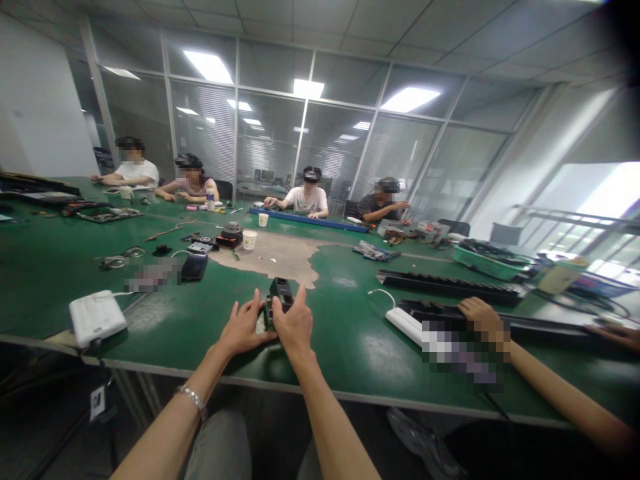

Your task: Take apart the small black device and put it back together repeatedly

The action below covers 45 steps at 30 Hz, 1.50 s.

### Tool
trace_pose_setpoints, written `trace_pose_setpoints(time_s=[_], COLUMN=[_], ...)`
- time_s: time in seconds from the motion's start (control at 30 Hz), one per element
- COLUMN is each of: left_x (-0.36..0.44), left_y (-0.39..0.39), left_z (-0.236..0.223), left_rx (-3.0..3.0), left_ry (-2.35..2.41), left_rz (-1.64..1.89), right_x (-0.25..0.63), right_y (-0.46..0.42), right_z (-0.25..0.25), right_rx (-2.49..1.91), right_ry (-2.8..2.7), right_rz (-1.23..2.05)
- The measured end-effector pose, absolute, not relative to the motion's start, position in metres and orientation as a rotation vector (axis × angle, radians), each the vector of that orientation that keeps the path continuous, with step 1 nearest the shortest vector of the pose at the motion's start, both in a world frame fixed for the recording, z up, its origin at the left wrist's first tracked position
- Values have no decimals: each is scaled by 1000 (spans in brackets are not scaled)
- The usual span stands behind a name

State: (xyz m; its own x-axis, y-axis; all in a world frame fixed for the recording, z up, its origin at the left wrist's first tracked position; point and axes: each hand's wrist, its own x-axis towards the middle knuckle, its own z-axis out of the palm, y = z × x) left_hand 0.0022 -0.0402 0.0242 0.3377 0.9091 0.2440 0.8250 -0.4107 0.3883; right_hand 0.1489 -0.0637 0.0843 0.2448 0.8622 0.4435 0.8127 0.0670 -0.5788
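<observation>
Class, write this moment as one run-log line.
left hand: beside black device | right hand: thumb against it | surface: green table

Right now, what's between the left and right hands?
A small black device with a green circuit board sits between the left hand and right hand, above the tabletop's near half; the head view shows it.

The green table (345, 347) has a tan patch (285, 257). On it lie a phone (195, 267), a white box (97, 318), paper cups (249, 241) and a green basket (477, 265).
</observation>
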Motion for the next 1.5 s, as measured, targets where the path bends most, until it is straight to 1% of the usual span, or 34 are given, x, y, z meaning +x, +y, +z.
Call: trace_pose_setpoints(time_s=[0.1,0.27,0.5,0.87,1.1,1.23,1.5], left_x=[3,3,3,5,5,3,2], left_y=[-41,-41,-42,-39,-39,-40,-39], left_z=[25,26,25,22,24,26,24], left_rx=[2398,2396,2415,2433,2414,2393,2402], left_ry=[1567,1568,1566,1581,1584,1561,1568], left_rz=[629,597,624,638,610,603,626], right_x=[170,201,212,218,219,219,193], right_y=[-61,-63,-73,-74,-75,-76,-59], right_z=[80,55,30,15,13,17,51], right_rx=[-1749,-1827,-1893,-1633,-1714,-1673,-1467], right_ry=[-1499,-1475,-1492,-1492,-1490,-1464,-1382], right_rz=[39,-14,-51,-162,-35,42,293])
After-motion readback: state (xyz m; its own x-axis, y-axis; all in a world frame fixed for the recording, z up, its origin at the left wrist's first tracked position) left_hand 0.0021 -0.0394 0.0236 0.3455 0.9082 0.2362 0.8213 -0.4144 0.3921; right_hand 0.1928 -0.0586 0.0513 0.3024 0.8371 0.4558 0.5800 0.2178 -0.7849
